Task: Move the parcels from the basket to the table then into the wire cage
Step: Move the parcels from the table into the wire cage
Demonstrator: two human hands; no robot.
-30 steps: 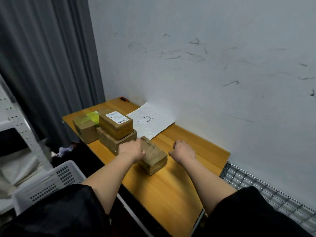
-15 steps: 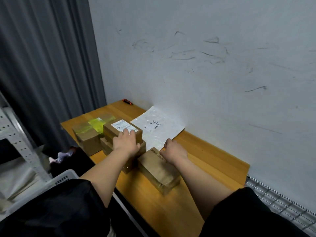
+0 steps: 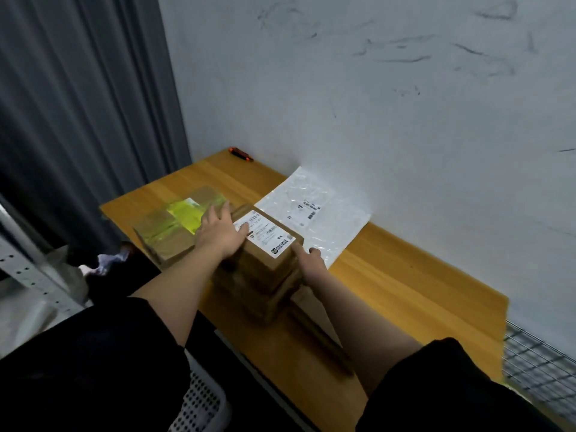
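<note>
Scuffed white wall (image 3: pixel 374 104) and grey curtain (image 3: pixel 78 120) are framing the wooden surface (image 3: pixel 405 291) I'm working at, wire cage (image 3: pixel 539 363) at its right end, white basket (image 3: pixel 202 403) below me. Stacked brown parcels (image 3: pixel 258 282) are sitting mid-surface, a yellow-taped box (image 3: pixel 168 232) just left, a white mailer (image 3: pixel 314 213) behind. My left hand (image 3: pixel 219 233) is lying flat, grip released, on the labelled top parcel (image 3: pixel 271 241); my right hand (image 3: pixel 313 263) is pressing its right side, fingers hidden, so I cannot tell its grip.

The wire cage (image 3: pixel 539 366) and white basket (image 3: pixel 202 403) are cropped at the frame's edges; the right hand's (image 3: pixel 313 263) fingers are perhaps tucked behind the stacked parcels (image 3: pixel 265 275).
</note>
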